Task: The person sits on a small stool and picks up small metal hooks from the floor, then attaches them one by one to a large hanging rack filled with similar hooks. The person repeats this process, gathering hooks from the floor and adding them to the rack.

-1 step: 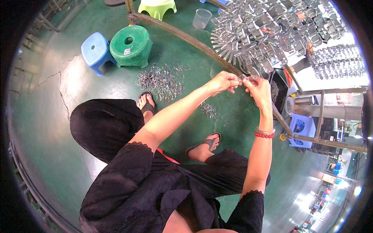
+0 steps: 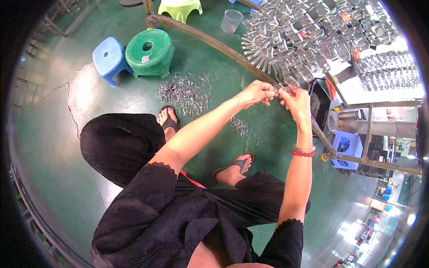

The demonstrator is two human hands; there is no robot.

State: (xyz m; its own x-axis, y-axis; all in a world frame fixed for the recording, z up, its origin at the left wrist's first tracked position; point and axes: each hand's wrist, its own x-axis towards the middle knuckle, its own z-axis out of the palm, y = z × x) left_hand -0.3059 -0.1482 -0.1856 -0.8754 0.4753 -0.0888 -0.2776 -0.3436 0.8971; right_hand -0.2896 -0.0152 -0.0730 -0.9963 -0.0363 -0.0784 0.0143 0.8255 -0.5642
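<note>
My left hand point(image 2: 258, 94) and my right hand point(image 2: 296, 102) meet fingertip to fingertip, each closed in a pinch. Between them shows a small greyish metal piece point(image 2: 278, 90), its shape mostly covered by my fingers. Just beyond and above my hands hangs a dense cluster of shiny bent metal parts point(image 2: 308, 35), its lower edge close to my right fingers. On the green floor to the left of my hands lies a heap of small curved metal hooks point(image 2: 184, 93). A smaller scatter of hooks point(image 2: 240, 127) lies below my left forearm.
A wooden rail point(image 2: 210, 40) runs past the cluster. Blue point(image 2: 107, 56) and green stools point(image 2: 149, 53) stand at the left, with a clear plastic cup point(image 2: 231, 21) beyond. At the right are a black bin point(image 2: 320, 91), a purple-blue stool point(image 2: 347, 149) and another person's hand point(image 2: 356, 54).
</note>
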